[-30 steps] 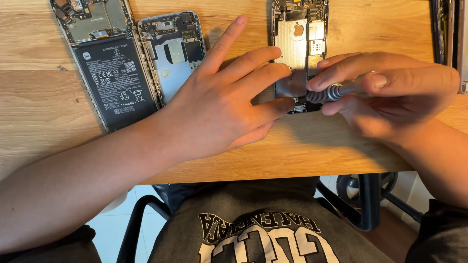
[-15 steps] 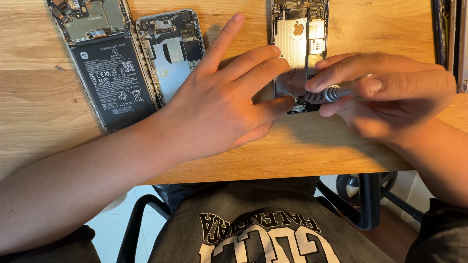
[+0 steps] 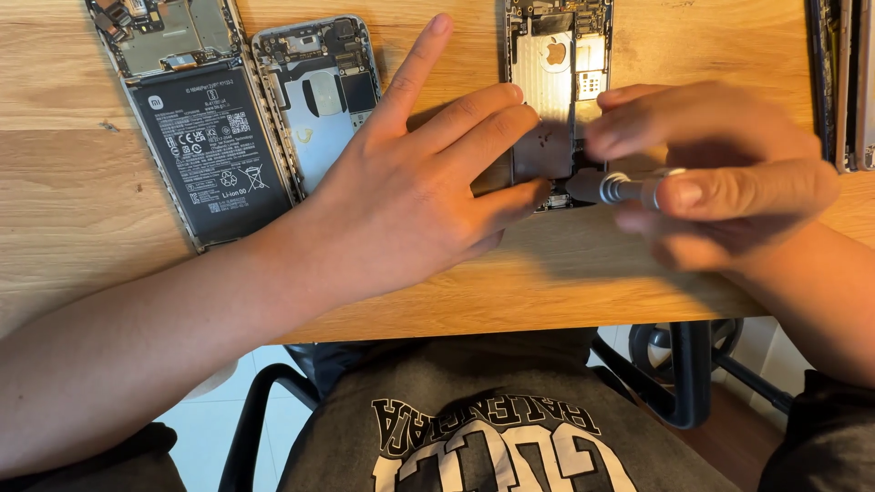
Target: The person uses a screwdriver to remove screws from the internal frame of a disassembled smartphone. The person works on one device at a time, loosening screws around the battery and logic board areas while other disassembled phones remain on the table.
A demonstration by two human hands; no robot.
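Left hand [image 3: 410, 200] stays spread flat, pinning the opened phone [image 3: 556, 100]; right hand [image 3: 720, 178], now blurred, pinches a metal screwdriver [image 3: 624, 189], apparently mid-twist.

1 head view, close, straight down onto the wooden table [image 3: 82, 210].

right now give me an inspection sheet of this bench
surface: wooden table, bare at the left.
job's things: opened phone under both hands; metal screwdriver at its lower end.
clutter: battery phone, back cover, more phone parts at right edge.
grippers: left hand flat on the opened phone; right hand grips the screwdriver.
cables: nothing seen.
surroundings: chair below the table edge.
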